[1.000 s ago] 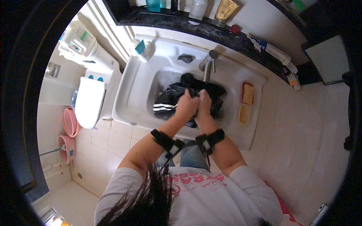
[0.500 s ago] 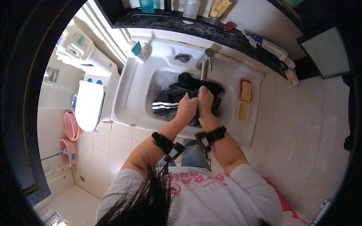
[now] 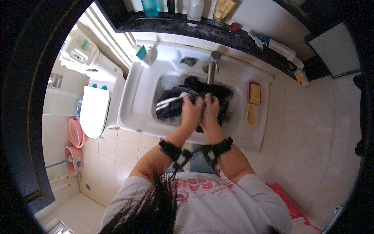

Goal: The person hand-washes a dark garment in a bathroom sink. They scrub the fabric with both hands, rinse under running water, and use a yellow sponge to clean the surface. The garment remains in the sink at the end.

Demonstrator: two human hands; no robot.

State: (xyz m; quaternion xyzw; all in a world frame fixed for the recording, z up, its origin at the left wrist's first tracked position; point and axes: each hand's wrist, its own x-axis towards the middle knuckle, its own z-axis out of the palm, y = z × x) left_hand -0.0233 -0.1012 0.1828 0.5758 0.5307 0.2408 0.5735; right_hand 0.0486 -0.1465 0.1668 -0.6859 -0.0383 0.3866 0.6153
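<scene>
A wet black garment with white stripes (image 3: 171, 95) lies bunched in soapy water in the white sink (image 3: 125, 105). My left hand (image 3: 191, 113) is closed on the cloth beside the stripes. Close against it, my right hand (image 3: 210, 111) grips another part of the dark fabric, its fingers curled and slightly blurred. Cloth between and under the two hands is partly hidden by them. Just beyond the fingers, the metal faucet (image 3: 213, 66) reaches over the basin.
Two soap bars in dishes (image 3: 254, 93) sit on the sink's right ledge. A tube with a teal cap (image 3: 142, 54) stands at the back left corner. Bottles line the dark shelf (image 3: 167, 25) behind. Left are a toilet (image 3: 94, 109) and pink basins (image 3: 76, 132).
Both hands have shifted slightly toward me, their fingers spaced differently on the cloth. The striped part is pulled up and bunched, so its stripes now slant.
</scene>
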